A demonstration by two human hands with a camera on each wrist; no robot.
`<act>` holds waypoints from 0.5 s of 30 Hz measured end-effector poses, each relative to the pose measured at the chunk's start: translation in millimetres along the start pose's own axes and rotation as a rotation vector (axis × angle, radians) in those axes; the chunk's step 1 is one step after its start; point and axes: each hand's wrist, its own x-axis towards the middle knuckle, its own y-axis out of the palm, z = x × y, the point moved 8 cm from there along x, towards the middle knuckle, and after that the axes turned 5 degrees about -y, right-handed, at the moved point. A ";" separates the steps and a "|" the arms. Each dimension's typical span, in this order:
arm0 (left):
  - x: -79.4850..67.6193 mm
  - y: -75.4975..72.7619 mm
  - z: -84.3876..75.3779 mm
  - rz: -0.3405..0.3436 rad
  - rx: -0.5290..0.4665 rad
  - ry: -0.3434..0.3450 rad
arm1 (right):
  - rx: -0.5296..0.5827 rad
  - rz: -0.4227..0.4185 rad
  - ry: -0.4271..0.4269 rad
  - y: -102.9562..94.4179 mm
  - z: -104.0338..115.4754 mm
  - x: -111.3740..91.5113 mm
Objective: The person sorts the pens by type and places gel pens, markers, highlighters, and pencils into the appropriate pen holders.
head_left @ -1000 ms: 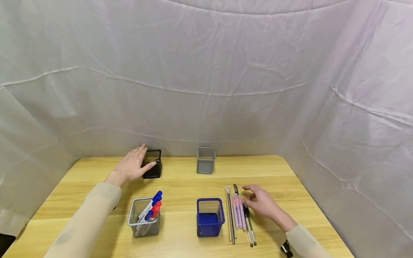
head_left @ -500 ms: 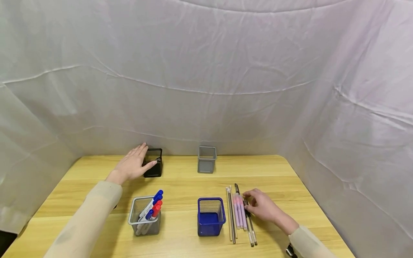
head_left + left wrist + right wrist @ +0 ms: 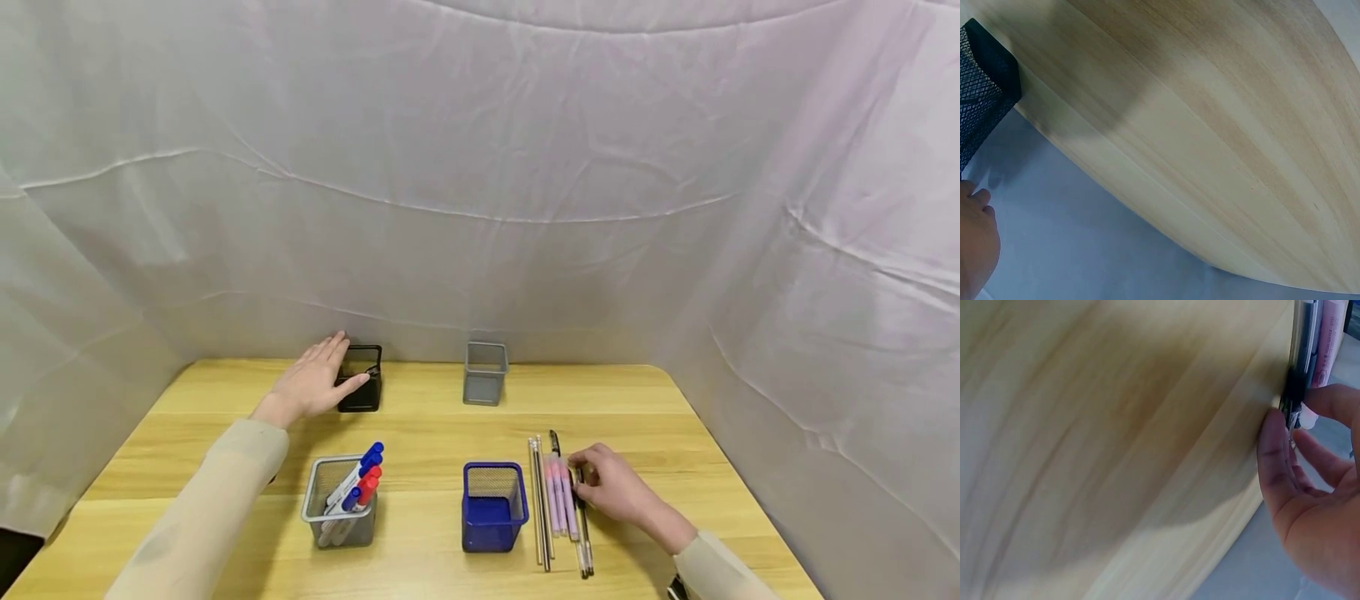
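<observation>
My left hand [image 3: 313, 379] is stretched out at the back left with straight fingers. It lies against the left side of a black mesh pen holder [image 3: 363, 398], its thumb across the front; a small dark item shows inside. At the right, my right hand [image 3: 618, 490] pinches black-capped clear pens [image 3: 585, 558] near their caps, between thumb and fingertips. The right wrist view shows these pens [image 3: 1301, 356] close beside pink pens. Lavender-and-pink pens [image 3: 562, 504] lie just left of that hand, with a black-capped pen [image 3: 555, 442] at their far end.
Left of the pens are thin pencils [image 3: 542, 517] and a blue mesh holder [image 3: 495, 536]. A silver mesh holder [image 3: 360, 535] at front left holds blue- and red-capped markers [image 3: 367, 483]. A grey holder [image 3: 482, 390] stands at the back. Grey cloth [image 3: 480, 167] surrounds the wooden table [image 3: 420, 433].
My right hand has come down and closed its fingertips on the black-capped pens, which now lie closer together. My left hand stays at the black holder. The head view has shifted slightly.
</observation>
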 end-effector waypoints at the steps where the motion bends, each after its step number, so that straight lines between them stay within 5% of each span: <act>1: 0.2 0.0 -0.3 0.001 0.001 -0.001 | 0.005 -0.005 0.014 -0.6 -0.7 -0.1; 15: 4.8 2.3 -3.9 -0.001 0.004 -0.001 | 0.034 -0.034 0.092 -4.8 -4.9 -4.0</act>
